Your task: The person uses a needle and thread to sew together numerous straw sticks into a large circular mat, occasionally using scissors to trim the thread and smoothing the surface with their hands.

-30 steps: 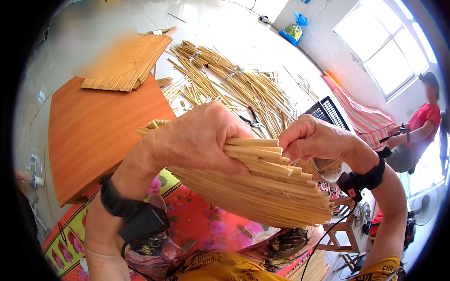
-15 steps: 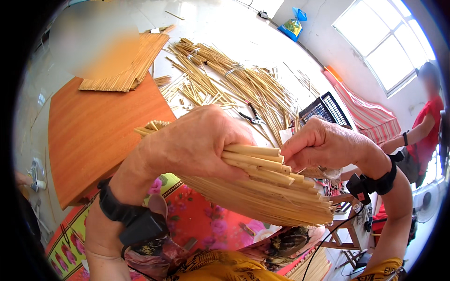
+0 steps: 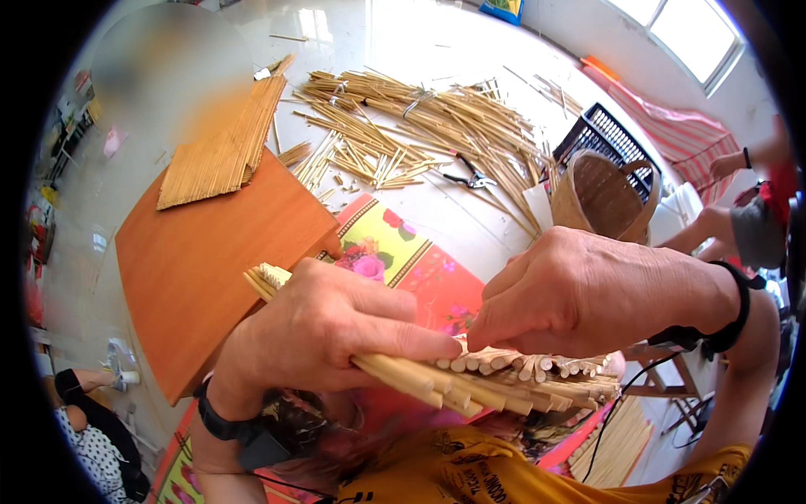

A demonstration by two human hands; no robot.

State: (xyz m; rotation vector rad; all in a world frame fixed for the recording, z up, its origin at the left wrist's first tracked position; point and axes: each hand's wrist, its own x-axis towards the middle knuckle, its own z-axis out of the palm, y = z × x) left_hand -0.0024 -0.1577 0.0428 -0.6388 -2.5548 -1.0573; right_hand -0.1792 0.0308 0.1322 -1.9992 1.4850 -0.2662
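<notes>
My left hand (image 3: 323, 328) is closed around a thick mat of pale reed sticks (image 3: 504, 395) held across my lap, its forefinger lying along the cut ends. My right hand (image 3: 571, 298) is at the row of round stick ends on the right, thumb and forefinger pinched close to the left fingertip; I cannot make out what is between them. Beneath and beyond the mat is a red and yellow floral cloth (image 3: 361, 223).
An orange wooden board (image 3: 201, 286) with a reed mat (image 3: 210, 168) lies left. Reed bundles (image 3: 437, 113) and cutters (image 3: 470, 178) are on the floor. A woven basket (image 3: 600, 197) and black crate (image 3: 600, 126) stand right. People (image 3: 751, 235) (image 3: 92, 428) are at both sides.
My view has shifted, showing the basket more fully. Both hands and the mat sit lower; the mat is tilted to show its cut ends, and my right hand has moved in toward the left.
</notes>
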